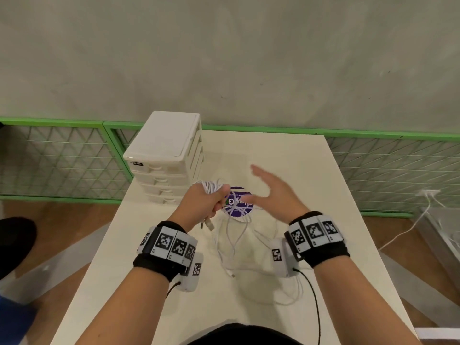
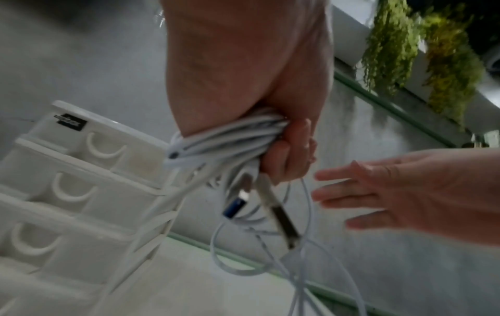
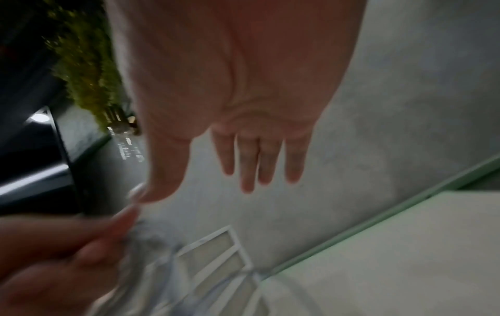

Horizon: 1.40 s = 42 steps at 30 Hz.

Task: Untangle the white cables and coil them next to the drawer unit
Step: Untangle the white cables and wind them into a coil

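My left hand grips a bundle of coiled white cables just right of the white drawer unit, above the table. In the left wrist view the cable loops lie under my curled fingers, and two USB plugs hang below the fist. Loose white cable strands trail from the bundle down onto the table toward me. My right hand hovers to the right of the bundle, fingers straight and spread, holding nothing. The right wrist view is blurred, with its fingers extended.
A purple round sticker lies on the white table under the cables. A green-framed mesh fence runs behind the table. Another white cable lies on the floor at right. A dark shoe is at left.
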{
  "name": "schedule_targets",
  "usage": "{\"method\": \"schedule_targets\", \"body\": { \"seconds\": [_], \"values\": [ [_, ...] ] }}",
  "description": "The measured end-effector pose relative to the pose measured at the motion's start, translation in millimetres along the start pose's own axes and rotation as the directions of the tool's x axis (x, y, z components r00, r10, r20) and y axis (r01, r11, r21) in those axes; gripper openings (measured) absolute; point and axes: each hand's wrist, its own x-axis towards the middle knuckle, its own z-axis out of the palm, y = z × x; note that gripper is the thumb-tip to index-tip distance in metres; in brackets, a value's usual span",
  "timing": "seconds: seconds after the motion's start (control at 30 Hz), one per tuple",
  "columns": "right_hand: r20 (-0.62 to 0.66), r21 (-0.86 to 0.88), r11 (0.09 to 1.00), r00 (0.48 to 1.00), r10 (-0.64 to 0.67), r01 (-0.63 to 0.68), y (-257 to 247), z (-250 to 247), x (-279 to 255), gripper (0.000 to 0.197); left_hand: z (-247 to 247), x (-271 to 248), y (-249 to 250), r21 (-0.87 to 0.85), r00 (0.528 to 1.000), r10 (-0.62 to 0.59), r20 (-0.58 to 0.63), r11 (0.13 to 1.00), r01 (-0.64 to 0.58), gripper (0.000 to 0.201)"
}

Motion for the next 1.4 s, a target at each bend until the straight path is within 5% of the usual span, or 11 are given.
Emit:
{"method": "schedule_targets", "body": {
  "seconds": [0.07, 0.17, 0.23, 0.43, 0.57, 0.67, 0.9, 1.0, 1.17, 1.4],
  "values": [
    [0.129, 0.07, 0.995, 0.988, -0.079, 0.07, -11, 23, -2, 0.056, 2, -5, 13, -0.053, 0.996, 0.044, 0.082, 0.998, -0.039, 0.039],
    [-0.004, 0.098, 0.991, 0.996, -0.087, 0.087, -5, 38, 3, 0.021, -3, -9, 24, -0.134, 0.989, 0.104, 0.108, 0.987, -0.089, 0.037],
    [-0.058, 0.044, 0.993, 0.993, -0.103, 0.105, 6, 36, 7, 0.014, -9, -12, 27, -0.185, 0.991, 0.123, 0.05, 0.976, -0.112, 0.038],
    [-0.188, -0.096, 0.977, 0.961, -0.204, 0.189, 15, 36, 8, 0.03, -13, -17, 34, -0.226, 0.979, 0.18, -0.092, 0.954, -0.197, 0.035],
    [-0.328, -0.137, 0.986, 0.935, -0.138, 0.098, 6, 26, 11, 0.017, -7, -22, 42, -0.199, 0.965, 0.233, -0.117, 0.947, -0.252, 0.032],
    [-0.26, -0.313, 0.949, 0.964, -0.05, -0.035, 3, 12, 15, 0.008, -7, -26, 45, -0.204, 0.961, 0.259, -0.094, 0.94, -0.274, 0.033],
    [-0.365, 0.004, 1.0, 0.931, 0.026, -0.026, 2, -7, 16, 0.038, -12, -28, 43, -0.182, 0.963, 0.247, -0.104, 0.948, -0.263, 0.032],
    [-0.27, 0.199, 0.979, 0.963, 0.014, 0.042, -2, -6, 13, 0.05, -12, -25, 42, -0.19, 0.969, 0.218, -0.12, 0.953, -0.238, 0.031],
    [-0.382, 0.43, 0.893, 0.923, 0.048, 0.132, 0, -14, 9, 0.031, -21, -15, 30, -0.174, 0.978, 0.105, -0.182, 0.975, -0.137, 0.034],
    [-0.32, 0.331, 0.933, 0.947, -0.028, 0.139, -1, -20, 12, 0.044, -23, -21, 31, -0.156, 0.988, 0.139, -0.062, 0.977, -0.147, 0.036]
  ]
}}
